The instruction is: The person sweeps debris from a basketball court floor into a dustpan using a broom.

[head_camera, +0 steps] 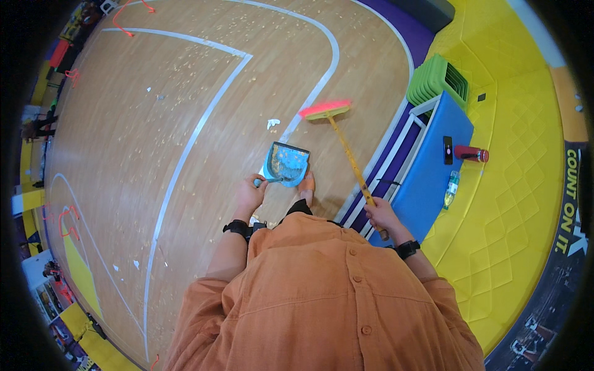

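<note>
My left hand [252, 191] grips the handle of a blue plastic dustpan [294, 160], which has some pale debris and grey dust in its pan. In my right hand [384, 214] is the upper end of a yellow broom stick [349, 153]. The broom head [326, 111], with bright pink bristles, is out ahead, to the right of and beyond the dustpan. A crumpled white scrap [273, 123] lies on the floor between the broom head and the dustpan's mouth. One bare foot [306, 184] shows just beside the dustpan.
Pale flakes litter the wooden court floor [222, 185] with white lines. At right, a blue padded bench [427, 176] holds a phone [447, 150], a red flask [471, 153] and a plastic bottle [451, 189]. Stacked green stools [436, 83] stand behind it, against the yellow padded wall [515, 195].
</note>
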Available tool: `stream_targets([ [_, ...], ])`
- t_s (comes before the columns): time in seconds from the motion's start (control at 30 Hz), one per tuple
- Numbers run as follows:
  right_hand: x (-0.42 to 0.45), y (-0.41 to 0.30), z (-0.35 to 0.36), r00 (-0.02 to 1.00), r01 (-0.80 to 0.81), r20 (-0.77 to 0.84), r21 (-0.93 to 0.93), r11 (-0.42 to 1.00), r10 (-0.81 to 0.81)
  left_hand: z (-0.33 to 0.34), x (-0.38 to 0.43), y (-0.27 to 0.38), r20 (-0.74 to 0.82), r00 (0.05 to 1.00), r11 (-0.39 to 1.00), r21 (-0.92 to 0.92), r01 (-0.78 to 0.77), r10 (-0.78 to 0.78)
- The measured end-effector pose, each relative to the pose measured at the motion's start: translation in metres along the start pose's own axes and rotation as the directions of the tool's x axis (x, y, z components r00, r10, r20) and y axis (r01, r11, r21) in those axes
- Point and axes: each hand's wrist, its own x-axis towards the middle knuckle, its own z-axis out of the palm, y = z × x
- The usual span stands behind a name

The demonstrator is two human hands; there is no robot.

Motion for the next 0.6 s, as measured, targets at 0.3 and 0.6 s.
stream_targets([
  [0.3,-0.034,-0.043,-0.056,0.961,-0.136,0.195,-0.285,0.949,0.196,0.006,0.038,-0.004,-0.082,0.991,0.989,-0.099,-0.11,0.102],
  [0.6,0.01,-0.101,-0.041,0.988,0.123,0.127,-0.259,0.958,-0.092,-0.017,0.034,0.025,-0.04,0.989,0.974,-0.187,0.13,-0.14],
])
